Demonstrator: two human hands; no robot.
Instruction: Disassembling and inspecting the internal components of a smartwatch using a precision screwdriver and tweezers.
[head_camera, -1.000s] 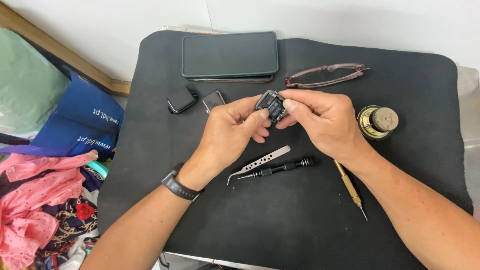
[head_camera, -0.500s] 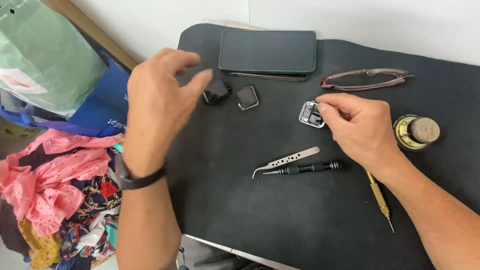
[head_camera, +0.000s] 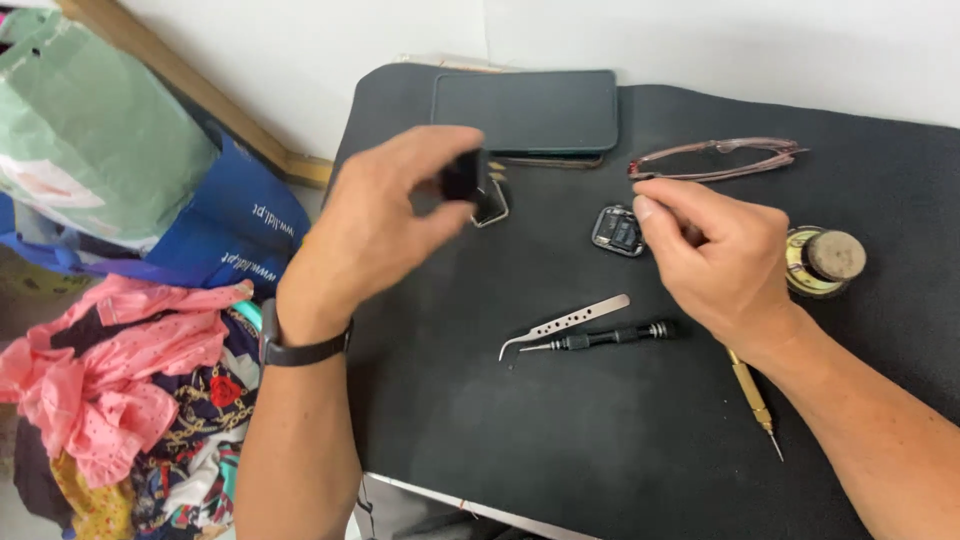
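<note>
Two hands (head_camera: 375, 235) (head_camera: 715, 255); two screwdrivers, one black (head_camera: 600, 338), one brass (head_camera: 752, 400); one pair of tweezers (head_camera: 565, 324); one pair of glasses (head_camera: 715, 160); one phone (head_camera: 527, 111); one round tin (head_camera: 825, 262); three small watch parts (head_camera: 463, 175) (head_camera: 490, 205) (head_camera: 616, 230).

Bare forearms, black wristband (head_camera: 300, 350) on left

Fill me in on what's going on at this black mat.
A person works on small watch-like parts. The left hand holds a small black part above the black mat. The right hand touches an opened square case lying on the mat. Tweezers and a small screwdriver lie nearby, untouched.
</note>
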